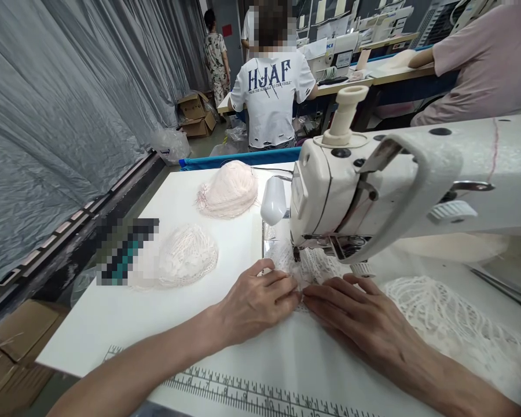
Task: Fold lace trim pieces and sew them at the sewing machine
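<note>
While left hand point(257, 295) and right hand point(355, 307) hold lace point(323, 265), white tabletop point(238, 246) (ruler-marked), grey curtain point(82, 98)

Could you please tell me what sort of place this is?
Probably a sewing workshop: a sewing machine with white lace under it, and more machines along a bench beyond.

"Reading the clock from the lace point(322, 264) before you, what colours have you got?"
"That lace is white openwork. At ten, a pale pink cup point(229, 190); at nine, a white lacy cup point(189, 256)."
"Your sewing machine point(417, 156), at two?"
"Off-white. At seven, black ruler marks point(226, 391)."
</note>
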Demonstrator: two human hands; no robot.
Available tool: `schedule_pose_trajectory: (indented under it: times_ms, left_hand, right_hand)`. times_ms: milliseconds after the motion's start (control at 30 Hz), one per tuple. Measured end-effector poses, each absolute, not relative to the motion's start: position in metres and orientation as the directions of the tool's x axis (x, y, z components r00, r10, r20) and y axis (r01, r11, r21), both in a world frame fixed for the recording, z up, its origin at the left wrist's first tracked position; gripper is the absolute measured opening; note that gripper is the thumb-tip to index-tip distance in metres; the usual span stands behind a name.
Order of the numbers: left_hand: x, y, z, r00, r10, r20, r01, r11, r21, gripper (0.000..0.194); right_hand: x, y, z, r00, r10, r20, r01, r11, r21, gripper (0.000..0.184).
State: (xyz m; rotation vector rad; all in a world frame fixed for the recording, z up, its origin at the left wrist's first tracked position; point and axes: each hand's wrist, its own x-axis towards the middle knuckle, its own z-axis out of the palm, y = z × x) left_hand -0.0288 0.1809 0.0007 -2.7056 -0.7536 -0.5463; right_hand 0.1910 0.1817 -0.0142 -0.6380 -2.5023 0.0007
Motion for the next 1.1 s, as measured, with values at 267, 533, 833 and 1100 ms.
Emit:
schedule_pose_trajectory:
  times_ms: [267, 533, 833, 1100]
  left_hand:
    - [-0.027, 0.175, 0.001, 0.791, 0.471, 0.39, 0.555, -0.821, -0.135, 0.016]
    - [-0.024, 0.194, -0.003, 0.771, 0.517, 0.371, 0.599, -0.786, -0.151, 0.022]
    - [-0.023, 0.212, -0.003, 0.764, 0.541, 0.352, 0.617, -0.772, -0.151, 0.022]
    - [-0.021, 0.198, 0.002, 0.783, 0.505, 0.362, 0.599, -0.77, -0.22, 0.016]
  right_hand:
    - [0.189, 0.184, -0.016, -0.695, 0.497, 0.52, 0.531, 0.842, -0.096, 0.045]
    - [0.188, 0.198, -0.024, -0.707, 0.488, 0.511, 0.644, 0.744, 0.18, 0.073]
    - [0.189, 0.206, -0.025, -0.715, 0.511, 0.477, 0.651, 0.736, 0.186, 0.073]
    - [0.194, 0.195, -0.025, -0.743, 0.469, 0.478, 0.574, 0.814, 0.094, 0.063]
